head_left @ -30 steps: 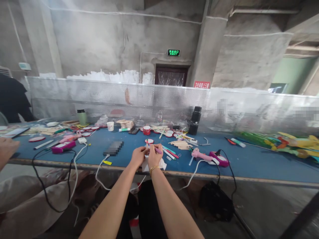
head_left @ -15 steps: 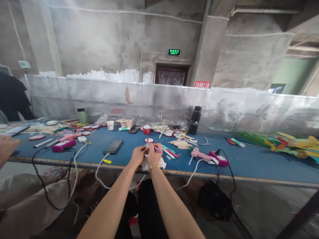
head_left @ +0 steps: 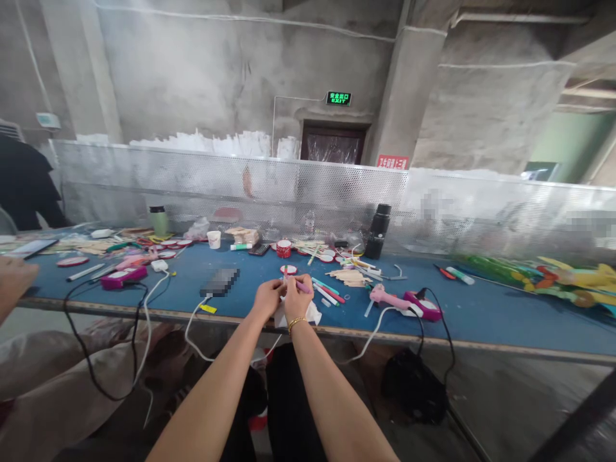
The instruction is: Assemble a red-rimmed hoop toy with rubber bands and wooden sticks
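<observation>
Hardly anything has moved: the purple marker [head_left: 302,287] sits a touch further left, and the whole view has drifted slightly. The right hand [head_left: 299,297] is closed round that marker in a writing grip. The left hand [head_left: 269,298], fingers pinched, seems to hold a small upright strip [head_left: 285,272]; its details are too small to tell. Both hands are over white paper [head_left: 314,315] at the table's front edge. On the wall, a green sign [head_left: 339,99] reads "安全出口 EXIT"; a red sign [head_left: 393,162] begins "卫生间". A pale mark on the black flask [head_left: 378,231] is unreadable. Blue tabletop [head_left: 505,317] stretches right beyond the pink glue gun [head_left: 392,299], and left toward a dark flat device [head_left: 220,282]; loose markers [head_left: 332,292] lie just right of the hands.
</observation>
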Available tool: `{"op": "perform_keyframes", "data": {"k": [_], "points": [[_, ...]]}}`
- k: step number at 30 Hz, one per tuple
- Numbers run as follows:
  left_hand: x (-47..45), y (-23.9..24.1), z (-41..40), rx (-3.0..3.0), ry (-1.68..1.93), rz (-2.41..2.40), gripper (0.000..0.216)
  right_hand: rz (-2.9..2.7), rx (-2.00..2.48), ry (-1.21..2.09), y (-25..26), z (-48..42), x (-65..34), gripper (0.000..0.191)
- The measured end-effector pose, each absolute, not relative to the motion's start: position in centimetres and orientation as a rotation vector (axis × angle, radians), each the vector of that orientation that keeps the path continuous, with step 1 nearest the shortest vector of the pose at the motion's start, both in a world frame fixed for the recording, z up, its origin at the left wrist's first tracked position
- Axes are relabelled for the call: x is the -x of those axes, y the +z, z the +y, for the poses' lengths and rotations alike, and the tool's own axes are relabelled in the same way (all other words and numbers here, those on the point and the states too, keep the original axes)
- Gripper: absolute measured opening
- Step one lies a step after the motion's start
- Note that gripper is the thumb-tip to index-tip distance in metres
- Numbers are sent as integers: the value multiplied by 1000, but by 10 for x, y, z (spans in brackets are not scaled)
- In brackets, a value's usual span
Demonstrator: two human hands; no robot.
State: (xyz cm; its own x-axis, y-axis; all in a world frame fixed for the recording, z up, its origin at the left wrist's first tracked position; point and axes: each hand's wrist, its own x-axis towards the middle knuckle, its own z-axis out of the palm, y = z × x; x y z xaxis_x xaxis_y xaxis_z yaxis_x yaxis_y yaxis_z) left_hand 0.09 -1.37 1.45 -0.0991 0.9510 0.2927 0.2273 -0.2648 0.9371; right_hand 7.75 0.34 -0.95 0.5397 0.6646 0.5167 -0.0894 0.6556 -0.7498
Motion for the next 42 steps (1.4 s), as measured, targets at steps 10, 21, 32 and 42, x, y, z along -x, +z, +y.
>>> {"op": "perform_keyframes", "data": {"k": [10,21,32,42], "points": [[0,15,-13,-1532,1413,1338,34,-874,758,474,-10,5,-78,12],[1,12,-11,-1537,1435,1348,32,-879,790,454,-10,5,-79,12],[-1,12,-10,-1547,1446,1345,33,-902,763,469,-7,0,-78,14],[1,11,-11,-1544,1427,1358,34,-875,789,453,-8,3,-78,12]]}}
